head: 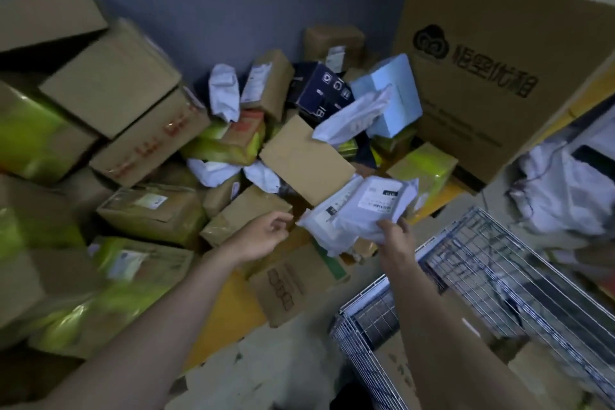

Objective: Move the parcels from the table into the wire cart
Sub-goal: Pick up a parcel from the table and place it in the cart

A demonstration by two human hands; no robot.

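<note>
My right hand (394, 235) grips white poly-bag parcels (366, 206) with printed labels, held above the pile's near edge. Beside them, my left hand (266, 233) hovers with loosely curled fingers and holds nothing, just over a brown box (239, 213). The table (229, 306) has a yellow top and is heaped with cardboard boxes, yellow-taped parcels and white bags. The wire cart (482, 263) stands at the lower right, below my right forearm, with a cardboard box inside it.
A very large printed carton (492, 60) stands at the back right against the grey wall. Big stacked boxes (113, 83) crowd the left side. White bags (562, 190) lie on a shelf at the right. A blue foam box (389, 93) sits mid-pile.
</note>
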